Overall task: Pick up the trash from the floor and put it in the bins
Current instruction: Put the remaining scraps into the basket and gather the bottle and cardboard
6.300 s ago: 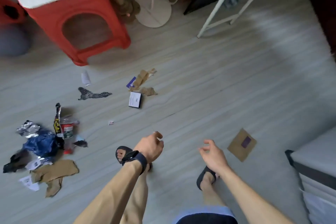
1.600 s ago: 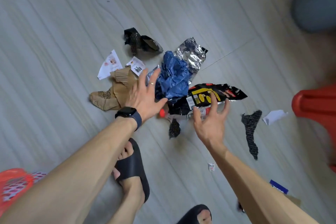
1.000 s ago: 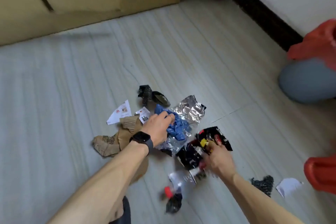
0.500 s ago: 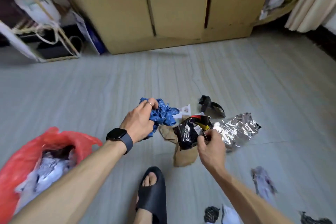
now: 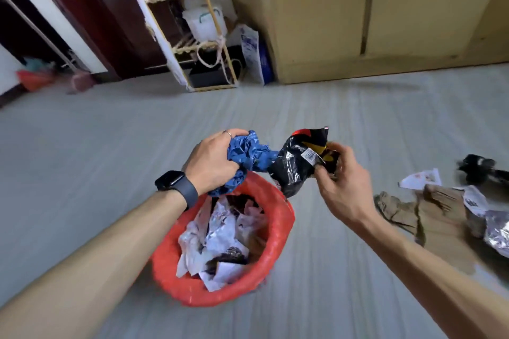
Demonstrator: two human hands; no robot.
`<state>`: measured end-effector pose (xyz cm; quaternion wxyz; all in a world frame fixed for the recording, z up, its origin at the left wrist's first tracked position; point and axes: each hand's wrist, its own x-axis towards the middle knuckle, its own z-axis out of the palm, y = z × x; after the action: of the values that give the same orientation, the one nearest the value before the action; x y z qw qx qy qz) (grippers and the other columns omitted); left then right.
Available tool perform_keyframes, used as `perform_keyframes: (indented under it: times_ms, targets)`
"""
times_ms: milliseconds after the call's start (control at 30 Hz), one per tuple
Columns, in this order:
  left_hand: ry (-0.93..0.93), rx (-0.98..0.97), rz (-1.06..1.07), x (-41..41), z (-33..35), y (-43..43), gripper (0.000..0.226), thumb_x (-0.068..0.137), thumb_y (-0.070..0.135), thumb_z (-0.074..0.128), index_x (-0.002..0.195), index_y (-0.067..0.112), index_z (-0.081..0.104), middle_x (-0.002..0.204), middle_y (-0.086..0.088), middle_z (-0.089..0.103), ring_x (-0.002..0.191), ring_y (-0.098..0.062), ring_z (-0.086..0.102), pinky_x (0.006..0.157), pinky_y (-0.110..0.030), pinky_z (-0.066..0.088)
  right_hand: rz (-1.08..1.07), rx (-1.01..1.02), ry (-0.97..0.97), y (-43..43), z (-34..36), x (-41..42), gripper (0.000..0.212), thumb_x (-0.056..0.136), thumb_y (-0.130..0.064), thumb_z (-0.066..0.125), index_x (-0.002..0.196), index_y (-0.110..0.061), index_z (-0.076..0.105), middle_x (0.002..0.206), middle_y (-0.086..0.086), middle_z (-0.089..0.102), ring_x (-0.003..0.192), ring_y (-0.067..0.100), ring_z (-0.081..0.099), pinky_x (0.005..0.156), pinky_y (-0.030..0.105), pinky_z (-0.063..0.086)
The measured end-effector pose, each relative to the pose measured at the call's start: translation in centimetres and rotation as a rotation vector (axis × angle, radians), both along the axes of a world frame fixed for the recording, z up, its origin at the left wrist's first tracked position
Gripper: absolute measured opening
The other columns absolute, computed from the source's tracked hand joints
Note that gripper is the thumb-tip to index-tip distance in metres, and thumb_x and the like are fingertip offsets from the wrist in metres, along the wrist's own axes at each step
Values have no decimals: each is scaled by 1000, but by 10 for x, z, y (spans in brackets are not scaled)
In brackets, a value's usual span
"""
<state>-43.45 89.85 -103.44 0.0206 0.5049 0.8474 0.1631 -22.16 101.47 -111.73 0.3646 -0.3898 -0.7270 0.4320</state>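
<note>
Through the head camera, we are holding both hands over the far rim of the red bin (image 5: pixel 278 231), which is sitting on the grey floor (image 5: pixel 82 162) just below the middle of the frame. Our left hand (image 5: pixel 212 162), with a dark watch (image 5: pixel 176 184) on its wrist, is gripping a crumpled blue wrapper (image 5: pixel 248 151), the fingers curled tight around it, at about 11 o'clock from the bin's middle. Our right hand (image 5: pixel 341 184), at about 1 o'clock from the bin, is pinching a black snack bag (image 5: pixel 297 165) with yellow and red print, thumb and fingers closed on its upper end. The blue wrapper and the black bag are touching each other between the two hands, right above the bin's far edge. Inside the bin, white paper scraps (image 5: pixel 217 234) and darker bits are lying heaped. At 3 o'clock from the bin, more litter is lying on the floor: torn brown cardboard (image 5: pixel 435 215), a white paper slip (image 5: pixel 421 179), a crumpled silver foil (image 5: pixel 498 234) at the frame's edge and a blurred black piece (image 5: pixel 479 168). Toward 12 o'clock, a tan cabinet (image 5: pixel 385 14) and a wire rack (image 5: pixel 203 44) are standing against the wall.
</note>
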Motion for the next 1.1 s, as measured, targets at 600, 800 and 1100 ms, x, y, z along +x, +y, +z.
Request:
perform_keyframes:
  times_ms: [600,800,1100]
  targets:
    - [99,-488,-310,-53,-111,-136,84,76,51,50,152,34,19,164,1,-1,144,-25,8,115,-47,10,636,666,-1178,-120,-14,-118,27,91,-29,48,113,-23,62,119,0,60,116,26,54,94,36,40]
    - [-134,-605,-258,-58,-130,-129,67,94,52,31,155,36,7,163,2,-12,150,-25,-9,121,-44,-5,773,386,-1130,-123,-31,-126,57,85,-56,47,128,-19,54,138,5,41,122,29,49,102,40,44]
    - [-267,-954,-200,-61,-145,-105,111,71,69,57,151,42,-16,157,8,-31,146,-25,-26,115,-58,-9,912,50,-1409,-131,-61,-150,148,59,-84,67,147,-23,-35,161,25,-12,151,37,6,121,46,20]
